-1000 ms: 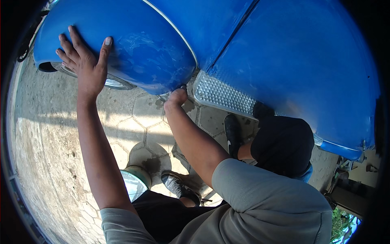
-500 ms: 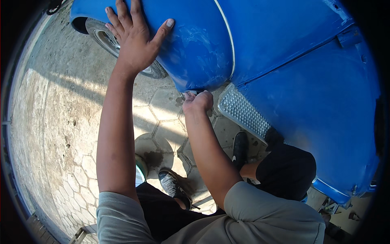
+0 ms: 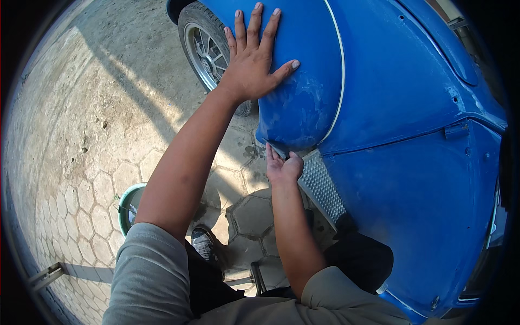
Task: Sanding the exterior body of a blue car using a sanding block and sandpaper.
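Note:
My left hand lies flat on the blue car fender, fingers spread, just above the wheel. At the fender's lower tip is my right hand, palm turned up and fingers curled. A thin grey sheet shows between those fingers and the underside of the painted edge; its kind is not clear from here. Pale, scuffed patches mark the paint above it. A light bead runs along the seam between the fender and the blue body.
The wheel stands under the fender. A studded metal running board extends below the blue door. On the hexagonal paving, a green-rimmed bucket stands left of my left arm. My shoe is below my arms.
The view has shifted, so the car and both hands sit further right and more of the bucket shows. My right hand has turned palm up at the fender's edge; my left stays flat.

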The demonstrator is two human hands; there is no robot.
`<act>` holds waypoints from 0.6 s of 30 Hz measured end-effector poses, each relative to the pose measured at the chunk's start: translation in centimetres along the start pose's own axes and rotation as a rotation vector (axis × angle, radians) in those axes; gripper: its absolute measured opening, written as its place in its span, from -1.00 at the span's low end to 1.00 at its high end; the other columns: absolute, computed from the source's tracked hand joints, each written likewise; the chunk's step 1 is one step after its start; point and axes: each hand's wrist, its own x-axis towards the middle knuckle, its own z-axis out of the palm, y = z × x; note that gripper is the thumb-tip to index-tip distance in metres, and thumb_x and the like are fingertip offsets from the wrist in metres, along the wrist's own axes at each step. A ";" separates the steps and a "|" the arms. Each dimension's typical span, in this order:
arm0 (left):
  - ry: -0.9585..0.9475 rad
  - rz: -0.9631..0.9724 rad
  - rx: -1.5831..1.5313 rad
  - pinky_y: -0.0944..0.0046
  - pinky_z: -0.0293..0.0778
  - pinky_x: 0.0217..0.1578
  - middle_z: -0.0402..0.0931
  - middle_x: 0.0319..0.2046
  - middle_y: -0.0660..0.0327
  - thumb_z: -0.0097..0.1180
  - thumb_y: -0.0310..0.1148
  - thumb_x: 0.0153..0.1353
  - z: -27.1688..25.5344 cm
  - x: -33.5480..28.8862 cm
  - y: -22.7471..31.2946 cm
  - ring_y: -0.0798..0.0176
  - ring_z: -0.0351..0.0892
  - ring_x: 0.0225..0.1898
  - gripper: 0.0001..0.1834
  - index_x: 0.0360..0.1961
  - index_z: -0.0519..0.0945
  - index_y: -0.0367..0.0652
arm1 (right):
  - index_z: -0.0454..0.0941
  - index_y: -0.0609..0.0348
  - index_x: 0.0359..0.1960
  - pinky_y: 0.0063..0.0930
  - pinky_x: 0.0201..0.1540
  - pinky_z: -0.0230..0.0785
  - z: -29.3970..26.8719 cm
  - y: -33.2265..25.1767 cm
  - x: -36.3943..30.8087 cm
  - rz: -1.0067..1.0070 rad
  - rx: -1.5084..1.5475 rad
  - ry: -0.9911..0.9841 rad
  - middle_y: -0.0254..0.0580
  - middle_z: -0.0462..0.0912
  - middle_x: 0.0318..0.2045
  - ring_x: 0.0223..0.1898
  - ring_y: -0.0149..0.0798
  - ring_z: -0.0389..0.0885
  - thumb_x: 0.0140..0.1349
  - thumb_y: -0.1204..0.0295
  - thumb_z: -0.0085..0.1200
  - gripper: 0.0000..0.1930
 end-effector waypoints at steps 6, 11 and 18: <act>-0.073 -0.096 -0.039 -0.65 -0.25 0.72 -0.44 0.89 -0.04 0.30 0.25 0.54 -0.9 -0.7 2.3 -0.51 -0.56 0.84 0.18 0.91 -0.17 0.27 | 0.41 0.40 0.50 0.18 0.48 0.65 1.6 -4.2 -6.2 -0.081 -0.318 0.030 0.15 0.62 0.38 0.40 0.20 0.66 0.76 0.29 -0.17 -0.52; -0.153 -0.300 -0.069 -0.49 -0.04 0.74 -0.43 0.87 -0.23 0.31 0.03 0.58 -0.7 -6.4 8.8 -0.53 -0.39 0.84 0.13 0.89 -0.11 -0.06 | 0.53 0.34 0.49 0.06 0.49 0.62 4.8 -8.4 -10.1 -0.340 -0.708 -0.250 0.04 0.64 0.41 0.40 -0.06 0.67 0.78 0.32 -0.08 -0.56; 0.057 -1.196 -1.285 -0.08 0.41 0.55 0.33 0.62 -0.20 0.32 -0.04 0.63 2.1 -15.8 20.6 -0.23 0.37 0.63 -0.19 0.71 0.34 -0.21 | 0.56 0.44 0.54 -0.29 0.57 0.40 4.5 -11.8 -11.1 -0.490 -1.511 -0.769 0.10 0.67 0.49 0.45 -0.07 0.68 0.77 0.35 -0.13 -0.49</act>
